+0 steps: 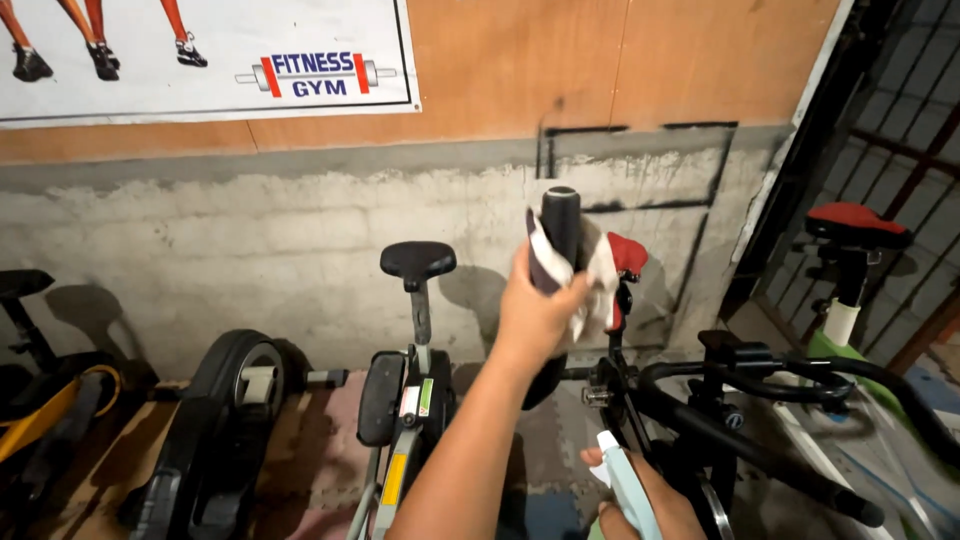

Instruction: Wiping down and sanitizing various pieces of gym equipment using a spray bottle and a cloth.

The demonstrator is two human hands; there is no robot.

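where gripped, striped cloth (570, 285) bunches, black handlebar (561, 222)

A single view is given from a head-worn camera, aimed forward and slightly down. The hands are seen close below; a row of exercise bikes (410, 380) and the wall (250, 250) are faced beyond.

Open air lies above the bike seat (418, 261); the black handlebars (760, 400) crowd the lower right, the wall (200, 240) blocks behind.
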